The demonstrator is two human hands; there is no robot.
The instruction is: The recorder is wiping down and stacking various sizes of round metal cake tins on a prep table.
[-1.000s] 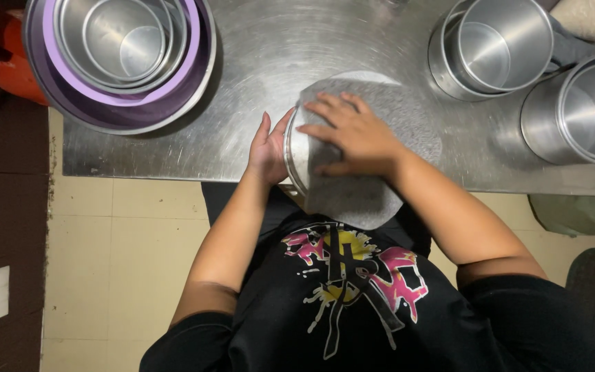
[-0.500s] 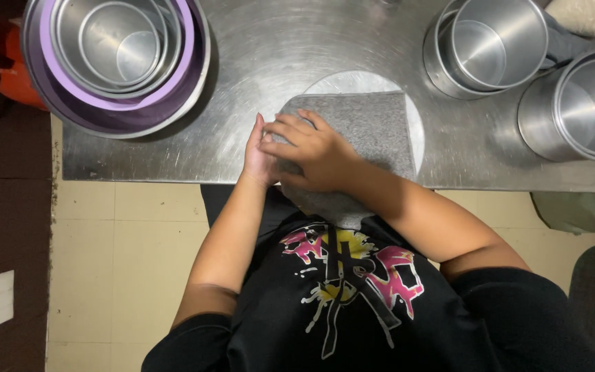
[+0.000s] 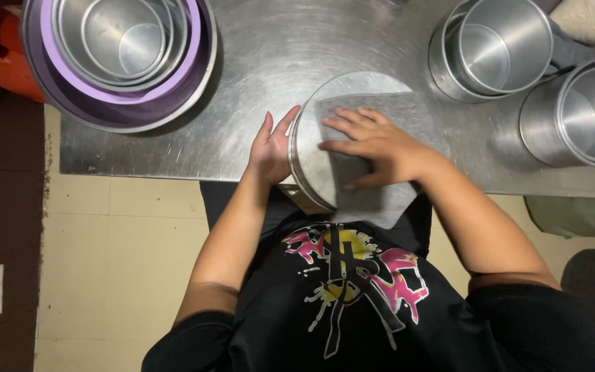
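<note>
A round metal pan [image 3: 311, 162] lies upside down at the front edge of the steel table [image 3: 173, 148]. A grey rectangular cloth [image 3: 408, 114] is spread over its flat bottom. My left hand [image 3: 270, 148] rests against the pan's left rim, fingers straight and together. My right hand [image 3: 373, 145] presses flat on the grey cloth, fingers spread and pointing left. The near part of the pan hangs over the table edge toward my black printed shirt.
A purple basin [image 3: 115, 103] holding nested metal bowls [image 3: 122, 38] stands at the back left. Two tall metal tins [image 3: 494, 45] [image 3: 587, 114] stand at the right. An orange object [image 3: 15, 76] sits off the table's left end, above a tiled floor.
My right hand has slid across the pan's bottom with the grey cloth, now flat and further right. My left hand has stayed against the left rim.
</note>
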